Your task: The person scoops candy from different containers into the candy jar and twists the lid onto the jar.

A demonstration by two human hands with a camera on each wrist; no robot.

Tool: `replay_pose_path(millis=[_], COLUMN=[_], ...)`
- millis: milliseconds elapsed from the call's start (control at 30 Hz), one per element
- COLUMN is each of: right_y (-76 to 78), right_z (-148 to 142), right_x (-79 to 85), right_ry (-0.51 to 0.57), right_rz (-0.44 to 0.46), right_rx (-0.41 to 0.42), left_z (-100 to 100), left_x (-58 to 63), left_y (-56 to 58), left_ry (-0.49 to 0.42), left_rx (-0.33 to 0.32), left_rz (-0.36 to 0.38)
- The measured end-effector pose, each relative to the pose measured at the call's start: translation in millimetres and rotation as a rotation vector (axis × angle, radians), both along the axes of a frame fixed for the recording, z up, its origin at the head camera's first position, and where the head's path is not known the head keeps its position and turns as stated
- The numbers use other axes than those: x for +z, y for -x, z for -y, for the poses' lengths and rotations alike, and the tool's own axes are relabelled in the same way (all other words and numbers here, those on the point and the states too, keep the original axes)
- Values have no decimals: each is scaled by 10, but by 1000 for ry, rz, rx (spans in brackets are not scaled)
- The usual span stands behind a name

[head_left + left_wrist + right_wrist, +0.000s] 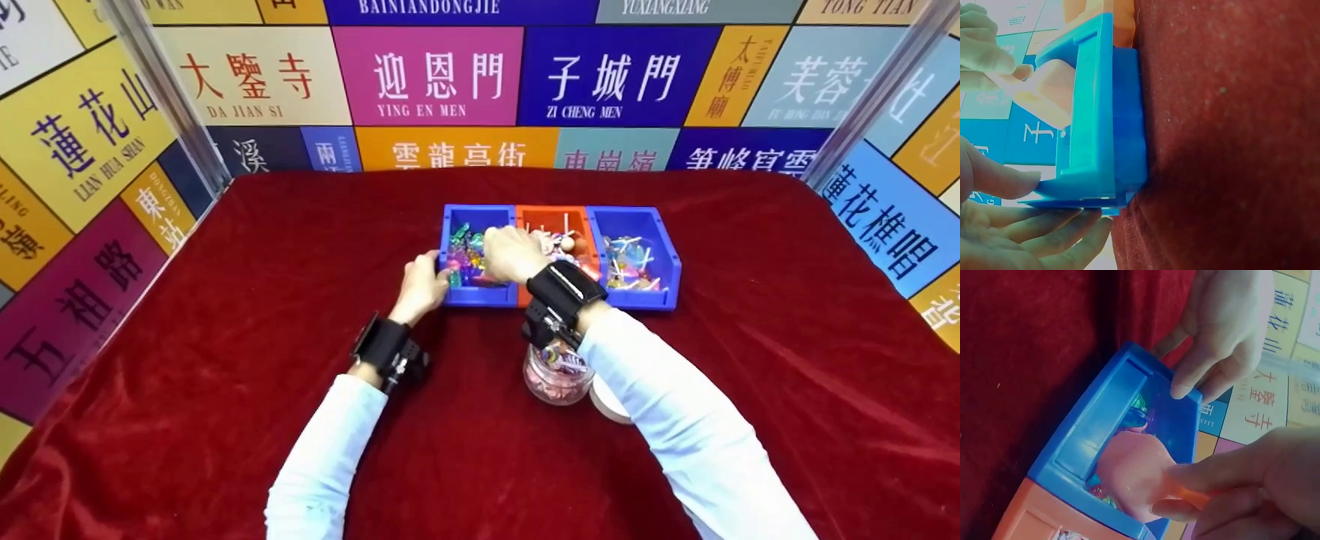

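Observation:
My left hand [421, 285] grips the left side wall of the left blue bin [480, 296], thumb inside and fingers outside in the left wrist view. Above that bin, my right hand [514, 256] pinches the handle of an orange-pink scoop [1134, 472]. The scoop's bowl is down inside the bin, over shiny wrapped candies [1134, 417] in green, blue and pink. Its underside faces the right wrist camera, so what it holds is hidden. In the head view, the right hand hides the scoop.
Joined to the left bin are an orange bin [1027, 517] and another blue bin [667, 274], both holding lollipops. Nearer me, a clear jar [555, 382] with candies stands beside a white lid [611, 405], partly under my right arm. Red cloth [465, 450] covers the table.

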State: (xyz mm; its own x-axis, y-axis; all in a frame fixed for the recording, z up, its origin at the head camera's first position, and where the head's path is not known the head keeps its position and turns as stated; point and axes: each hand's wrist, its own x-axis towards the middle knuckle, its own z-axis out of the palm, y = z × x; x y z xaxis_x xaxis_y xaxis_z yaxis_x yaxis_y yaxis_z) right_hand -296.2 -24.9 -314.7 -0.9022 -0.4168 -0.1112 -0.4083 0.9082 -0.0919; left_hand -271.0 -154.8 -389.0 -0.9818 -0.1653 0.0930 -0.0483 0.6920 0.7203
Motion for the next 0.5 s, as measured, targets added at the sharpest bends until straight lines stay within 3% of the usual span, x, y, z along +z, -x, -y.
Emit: replay_pose_path(millis=[200,500], right_y=[54,63], right_z=[-10,7], right_x=[-69,-158], right_ry=[-20,24], right_rz=[45,-22], right_rx=[-9,-9], left_z=[3,-5], left_x=[-6,-11], left_y=[-8,-10], left_ry=[26,32], left_rx=[0,5], left_rz=[-6,5])
